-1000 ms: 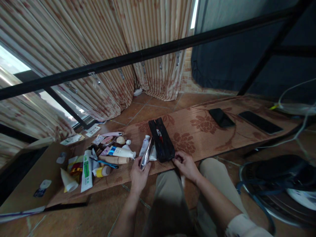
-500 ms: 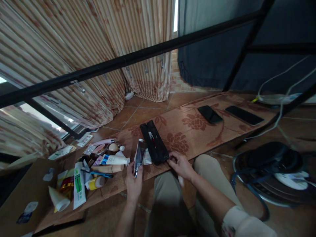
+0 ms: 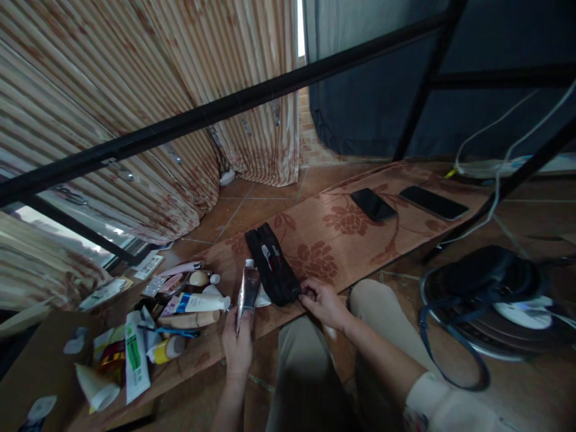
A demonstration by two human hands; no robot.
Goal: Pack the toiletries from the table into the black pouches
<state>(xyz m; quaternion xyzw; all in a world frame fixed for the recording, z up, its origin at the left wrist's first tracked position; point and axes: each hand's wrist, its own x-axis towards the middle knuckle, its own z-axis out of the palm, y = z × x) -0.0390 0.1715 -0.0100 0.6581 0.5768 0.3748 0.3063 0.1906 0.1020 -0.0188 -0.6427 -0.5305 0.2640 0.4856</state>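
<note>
My left hand (image 3: 238, 345) grips the lower end of a shiny silver-grey squeeze tube (image 3: 248, 287), its white cap pointing away from me. Just right of it lies a black zip pouch (image 3: 282, 282), unzipped along the top, with some white and red items (image 3: 272, 258) showing inside. My right hand (image 3: 321, 303) pinches the pouch's near right corner. Partly hidden between the tube and the pouch is a white item (image 3: 263, 297). To the left is a pile of toiletries, among them a white-and-blue tube (image 3: 202, 302), a beige tube (image 3: 193, 319) and a green-and-white tube (image 3: 136, 354).
Two dark phones (image 3: 374, 204) (image 3: 434, 202) lie on the patterned cloth (image 3: 315, 258) to the right. A cardboard box (image 3: 40, 360) stands at the left. A black rail (image 3: 252, 99) crosses in front. A round stool (image 3: 477, 336) at the right bears a dark strapped bag (image 3: 490, 279).
The silver-grey tube in my left hand has tipped more upright, and its cap now shows clearly. The pouch opening looks wider. The whole view has shifted slightly.
</note>
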